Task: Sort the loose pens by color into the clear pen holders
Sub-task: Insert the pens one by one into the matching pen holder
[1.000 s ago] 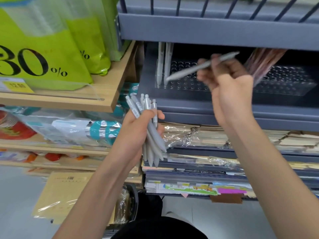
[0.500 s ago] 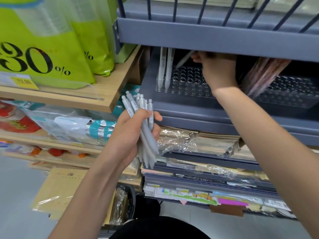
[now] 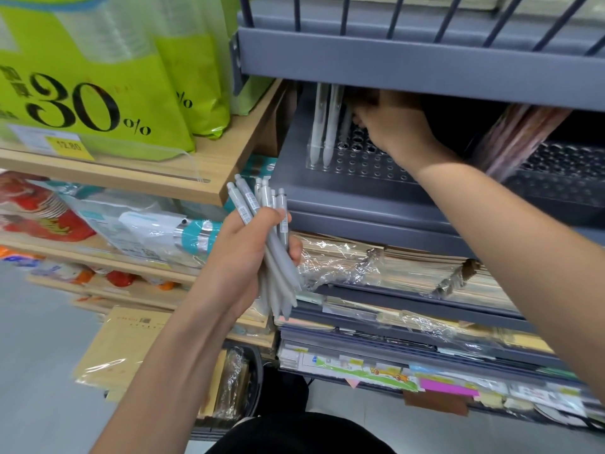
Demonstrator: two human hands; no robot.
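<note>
On my feed the left hand (image 3: pixel 242 257) is clenched round a bundle of grey pens (image 3: pixel 281 270), held in front of the grey shelf (image 3: pixel 360 208) and below its front lip. They are matte, light grey click pens of one make, push-buttons up and tips down. The barrels fan out slightly at both ends, and small barcode stickers show near the tops of several. The right hand (image 3: pixel 396 129) reaches into the shelf over the clear pen holder (image 3: pixel 370 163), a transparent block drilled with rows of round holes. Its fingertips are in shadow under the shelf above, so I cannot tell whether it is gripping anything or released. At the holder's left edge two pale pens (image 3: pixel 322 126) stand upright side by side in the holes, just beside the right hand. Further right, pinkish pens (image 3: pixel 520 136) lean together in a second holder (image 3: pixel 563 178), well apart from the grey bundle.
</note>
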